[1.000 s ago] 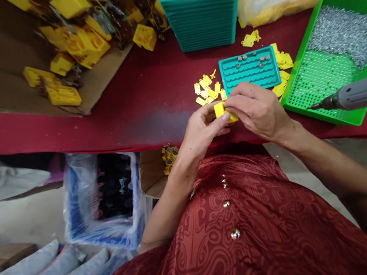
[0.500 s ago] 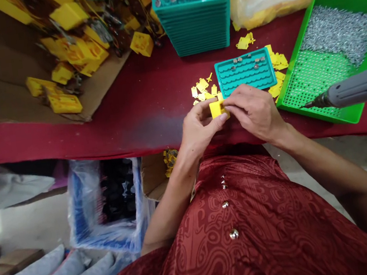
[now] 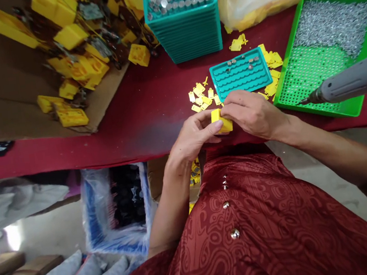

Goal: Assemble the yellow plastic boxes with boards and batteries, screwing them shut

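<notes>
Between the thumb and fingers of my left hand is a small yellow plastic housing, held just above the table's front edge. The closed fingertips of my right hand press at its upper right side; whether they pinch a small part there is hidden. Just beyond my hands lies a teal ridged tray with several small round metal cells in its far rows. Small flat yellow plastic pieces are scattered left of the tray, and more yellow pieces lie on its right.
A stack of teal trays topped with metal cells stands behind. On the right, a grey electric screwdriver hangs over a green basket of screws. A cardboard box with yellow housings and wires is at left; a blue crate sits below.
The yellow housing has turned in my left hand and shows a different side. My right fingers stay against it. The whole view has shifted slightly.
</notes>
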Demonstrator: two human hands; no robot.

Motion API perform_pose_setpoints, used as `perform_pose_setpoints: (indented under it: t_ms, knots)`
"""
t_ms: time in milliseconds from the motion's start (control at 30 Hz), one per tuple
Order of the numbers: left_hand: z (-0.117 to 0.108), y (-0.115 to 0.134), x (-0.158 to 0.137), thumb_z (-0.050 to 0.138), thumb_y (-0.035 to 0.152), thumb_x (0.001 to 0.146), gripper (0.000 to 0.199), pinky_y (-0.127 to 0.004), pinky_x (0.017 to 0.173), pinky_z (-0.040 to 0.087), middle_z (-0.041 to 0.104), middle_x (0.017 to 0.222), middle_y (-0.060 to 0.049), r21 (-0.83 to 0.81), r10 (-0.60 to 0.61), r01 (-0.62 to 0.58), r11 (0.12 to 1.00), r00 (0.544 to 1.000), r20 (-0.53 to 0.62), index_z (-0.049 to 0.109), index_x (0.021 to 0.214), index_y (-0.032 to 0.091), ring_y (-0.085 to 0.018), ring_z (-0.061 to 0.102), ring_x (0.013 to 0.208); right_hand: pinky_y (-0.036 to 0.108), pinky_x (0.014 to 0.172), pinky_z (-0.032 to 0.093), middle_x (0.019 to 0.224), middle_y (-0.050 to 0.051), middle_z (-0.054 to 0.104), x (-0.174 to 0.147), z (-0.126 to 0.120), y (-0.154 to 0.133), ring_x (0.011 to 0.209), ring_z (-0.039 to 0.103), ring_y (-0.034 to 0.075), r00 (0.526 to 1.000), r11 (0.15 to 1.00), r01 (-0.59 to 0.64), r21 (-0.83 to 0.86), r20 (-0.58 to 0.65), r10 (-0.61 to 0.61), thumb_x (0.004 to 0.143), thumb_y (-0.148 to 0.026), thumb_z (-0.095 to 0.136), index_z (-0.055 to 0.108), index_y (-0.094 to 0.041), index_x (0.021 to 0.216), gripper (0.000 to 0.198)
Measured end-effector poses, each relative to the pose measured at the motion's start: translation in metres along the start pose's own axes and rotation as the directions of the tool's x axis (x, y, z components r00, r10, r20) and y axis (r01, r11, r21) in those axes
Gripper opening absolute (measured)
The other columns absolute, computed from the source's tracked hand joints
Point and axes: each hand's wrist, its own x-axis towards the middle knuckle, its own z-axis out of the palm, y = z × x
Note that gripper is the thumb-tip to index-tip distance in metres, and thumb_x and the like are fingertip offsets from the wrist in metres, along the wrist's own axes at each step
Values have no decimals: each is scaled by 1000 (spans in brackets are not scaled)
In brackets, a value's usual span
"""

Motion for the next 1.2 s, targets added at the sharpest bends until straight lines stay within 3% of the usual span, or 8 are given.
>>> perform_pose_setpoints:
  t_ms: [267,367,467,533,767,967,1100,1200]
  knots:
    - [2,-8,6,96,52,73,64,-23,65,62,84,116,-11,193,183,-157,969,975,-125,77,123,17,-20,81,93,30,80,50,93,5,70,-8,17,-17,83,61,16,882,861,-435,264,-67,467,104,-18,54,71,-16,93,20]
    - [2,-11,10,92,35,79,53,-33,83,65,83,123,-10,503,439,-273,820,865,-245,76,127,20,-22,79,100,29,84,51,89,3,71,-4,17,-16,83,62,15,798,753,-549,364,-41,602,100,-19,59,72,-17,90,17]
    - [2,-10,13,90,11,78,52,-41,104,59,79,129,-9,843,662,-184,506,709,-243,80,127,23,-27,73,116,32,90,53,90,4,73,0,14,-12,89,65,16,738,667,-610,428,0,675,97,-17,61,76,-17,91,17]
    - [2,-10,15,89,3,77,54,-42,109,56,78,127,-10,924,713,-127,361,676,-186,82,126,23,-29,71,120,35,94,54,94,4,75,1,12,-9,92,67,17,710,619,-638,458,38,703,95,-15,64,80,-17,91,17]
    - [0,-18,18,83,5,83,50,-42,114,51,74,130,-10,916,781,-200,346,603,-163,79,130,23,-28,67,126,39,101,59,101,6,80,-2,7,-4,100,73,20,706,592,-658,467,109,699,89,-13,73,87,-19,93,15]
    - [-1,-7,10,85,35,91,46,-36,107,57,73,136,-9,656,664,-321,683,648,-373,73,134,26,-27,68,129,35,86,58,85,5,76,-4,6,-4,79,68,16,728,647,-632,426,39,684,96,-20,68,84,-17,89,18]
    - [-1,-5,2,81,55,94,48,-29,88,62,75,136,-7,213,397,-338,917,831,-390,70,133,29,-23,75,116,30,77,57,74,2,72,0,4,-7,70,65,13,701,604,-650,461,59,710,98,-31,70,83,-16,89,22]
    - [2,-10,-2,86,51,89,45,-24,79,63,79,131,-7,-66,217,-248,967,928,-304,73,124,26,-17,77,102,25,64,57,75,2,74,5,3,-11,62,66,11,626,399,-685,609,212,751,97,-31,67,84,-14,98,24]
